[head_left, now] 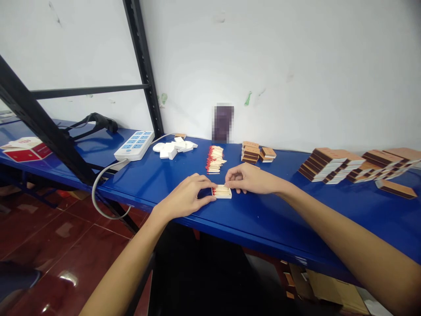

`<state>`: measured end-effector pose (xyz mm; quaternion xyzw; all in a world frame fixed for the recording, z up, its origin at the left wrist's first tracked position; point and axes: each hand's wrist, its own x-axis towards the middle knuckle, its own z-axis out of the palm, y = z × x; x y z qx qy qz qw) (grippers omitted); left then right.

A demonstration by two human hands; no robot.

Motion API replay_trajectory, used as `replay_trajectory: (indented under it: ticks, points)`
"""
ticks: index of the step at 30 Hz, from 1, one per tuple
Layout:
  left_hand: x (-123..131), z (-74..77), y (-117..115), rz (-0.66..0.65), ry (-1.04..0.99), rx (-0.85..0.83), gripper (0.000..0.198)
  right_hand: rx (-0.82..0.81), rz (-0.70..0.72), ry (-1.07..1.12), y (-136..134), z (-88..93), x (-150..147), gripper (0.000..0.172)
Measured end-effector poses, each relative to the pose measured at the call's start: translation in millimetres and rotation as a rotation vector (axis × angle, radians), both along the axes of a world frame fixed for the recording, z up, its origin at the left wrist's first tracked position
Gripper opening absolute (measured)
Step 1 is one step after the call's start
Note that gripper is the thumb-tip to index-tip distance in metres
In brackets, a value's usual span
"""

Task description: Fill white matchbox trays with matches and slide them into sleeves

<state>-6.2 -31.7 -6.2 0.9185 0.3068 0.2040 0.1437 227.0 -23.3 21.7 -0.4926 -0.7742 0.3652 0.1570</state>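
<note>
A small white matchbox tray (223,196) lies near the blue table's front edge, filled with red-headed matches (221,190) whose heads point left. The thumb and fingers of my left hand (189,194) grip the tray at its left end. At the tray's right end, my right hand (245,179) is closed in a pinch over the matches' plain ends; what sits between its fingertips is too small to make out. Just beyond the tray is a loose pile of matches (215,159). Behind my right hand stand a few stacked matchbox sleeves (250,152).
White empty trays (176,148) are heaped at the back left, beside a power strip (134,145) with its cable. Several stacks of matchboxes (329,163) stand on the right. A black shelf post (144,66) rises at left; a red-and-white box (28,149) lies beyond it.
</note>
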Motion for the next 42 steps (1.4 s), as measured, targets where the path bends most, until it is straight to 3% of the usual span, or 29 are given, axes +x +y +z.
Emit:
replay_trajectory:
  ticks: [13, 17, 20, 24, 30, 42]
  points:
    - [0.3, -2.1, 1.2, -0.015, -0.034, 0.012, 0.027, -0.073, -0.063, 0.028, 3.0, -3.7, -4.9, 0.021]
    - [0.4, -1.5, -1.0, 0.012, -0.053, 0.01, 0.032, 0.246, -0.148, -0.011, 10.5, -10.8, -5.8, 0.021]
    - [0.2, -1.5, -1.9, 0.041, -0.056, 0.017, 0.032, 0.485, -0.103, -0.086, 18.6, -16.3, -8.3, 0.018]
    - [0.2, -3.0, -1.4, 0.083, -0.047, 0.042, 0.033, 0.611, -0.097, -0.207, 29.0, -18.8, -12.5, 0.02]
    - [0.7, -3.2, -1.2, 0.15, 0.024, 0.061, 0.031, 0.61, -0.062, -0.27, 41.4, -22.3, -20.2, 0.021]
    - [-0.3, -4.3, -1.2, 0.136, 0.028, 0.019, 0.029, 0.555, -0.065, -0.265, 43.3, -25.2, -24.2, 0.021]
